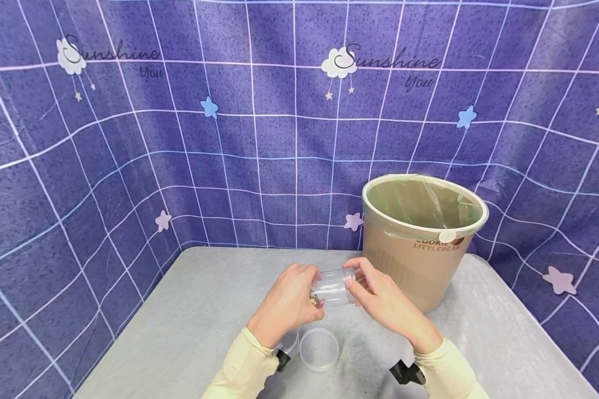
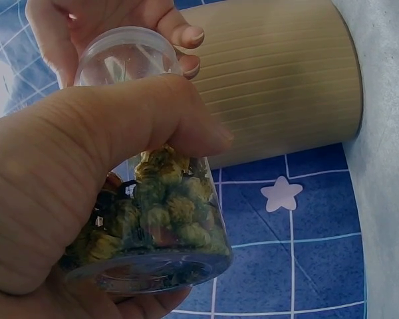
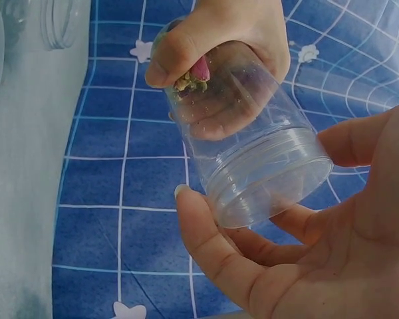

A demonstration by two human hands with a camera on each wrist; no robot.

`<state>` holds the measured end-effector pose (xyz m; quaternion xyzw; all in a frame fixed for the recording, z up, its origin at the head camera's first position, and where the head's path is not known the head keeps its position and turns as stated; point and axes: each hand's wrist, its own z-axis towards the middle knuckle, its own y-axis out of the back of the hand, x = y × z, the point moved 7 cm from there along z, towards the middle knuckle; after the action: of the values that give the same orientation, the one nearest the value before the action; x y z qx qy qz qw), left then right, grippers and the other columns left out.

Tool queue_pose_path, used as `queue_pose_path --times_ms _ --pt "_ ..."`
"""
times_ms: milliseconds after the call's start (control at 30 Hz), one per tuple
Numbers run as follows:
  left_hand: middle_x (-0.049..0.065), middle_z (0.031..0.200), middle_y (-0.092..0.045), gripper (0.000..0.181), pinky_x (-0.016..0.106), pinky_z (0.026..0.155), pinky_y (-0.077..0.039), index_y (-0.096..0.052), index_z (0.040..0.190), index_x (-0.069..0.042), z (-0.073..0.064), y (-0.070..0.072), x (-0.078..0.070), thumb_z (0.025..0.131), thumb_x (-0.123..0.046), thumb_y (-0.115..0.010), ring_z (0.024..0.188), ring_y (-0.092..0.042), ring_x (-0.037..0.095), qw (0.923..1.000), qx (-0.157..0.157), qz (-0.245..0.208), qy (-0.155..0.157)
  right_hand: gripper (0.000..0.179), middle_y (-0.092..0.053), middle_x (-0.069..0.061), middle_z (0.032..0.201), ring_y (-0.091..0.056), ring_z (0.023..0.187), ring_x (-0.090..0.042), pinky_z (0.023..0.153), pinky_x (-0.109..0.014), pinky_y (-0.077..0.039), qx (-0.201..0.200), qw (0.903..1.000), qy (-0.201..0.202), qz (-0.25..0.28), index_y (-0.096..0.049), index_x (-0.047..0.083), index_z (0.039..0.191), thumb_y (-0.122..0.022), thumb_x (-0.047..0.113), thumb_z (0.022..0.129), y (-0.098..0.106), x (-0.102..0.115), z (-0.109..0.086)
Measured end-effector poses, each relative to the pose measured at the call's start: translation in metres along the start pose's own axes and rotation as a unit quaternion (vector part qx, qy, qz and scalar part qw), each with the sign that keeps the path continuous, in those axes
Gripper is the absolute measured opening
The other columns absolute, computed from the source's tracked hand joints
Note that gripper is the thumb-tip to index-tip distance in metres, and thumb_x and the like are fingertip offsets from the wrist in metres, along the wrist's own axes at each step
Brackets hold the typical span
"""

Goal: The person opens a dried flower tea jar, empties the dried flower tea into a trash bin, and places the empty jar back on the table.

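Observation:
A clear jar [image 1: 335, 288] lies tilted sideways between the two hands, above the table. My left hand [image 1: 290, 302] grips it round its body near the base, with the thumb across the side in the left wrist view. Dried yellow-green flower buds [image 2: 176, 209] are gathered toward the base. A pink dried rosebud [image 3: 201, 70] shows through the wall in the right wrist view. At the other end, my right hand [image 1: 386, 305] holds the clear lid [image 3: 272, 183] between thumb and fingers. The palm stands apart from the lid's flat top.
On the grey table [image 1: 204, 310], a round clear plastic piece [image 1: 319, 350] lies below the hands. Beside it a second clear container [image 1: 289, 342] is partly hidden by the left wrist. A beige lined bin [image 1: 414, 271] stands at the right, close behind the right hand.

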<state>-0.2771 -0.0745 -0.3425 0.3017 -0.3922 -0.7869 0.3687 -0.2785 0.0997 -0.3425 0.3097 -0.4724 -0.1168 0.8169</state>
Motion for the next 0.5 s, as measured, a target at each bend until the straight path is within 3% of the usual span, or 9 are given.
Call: queue_pose_path --times_ms 500 --pt "-0.005 0.089 -0.068 0.047 0.032 0.077 -0.052 -0.067 0.102 -0.014 0.0005 -0.0005 -0.0017 0.060 -0.023 -0.086 0.085 -0.060 0.018 1.0000 0.001 0.002 -0.001 0.030 -0.066 0.000 0.097 -0.064 0.073 -0.005 0.066 -0.027 -0.052 -0.005 0.9999 -0.003 -0.010 -0.055 0.020 0.132 -0.059 0.031 0.104 0.0010 -0.0016 0.0004"
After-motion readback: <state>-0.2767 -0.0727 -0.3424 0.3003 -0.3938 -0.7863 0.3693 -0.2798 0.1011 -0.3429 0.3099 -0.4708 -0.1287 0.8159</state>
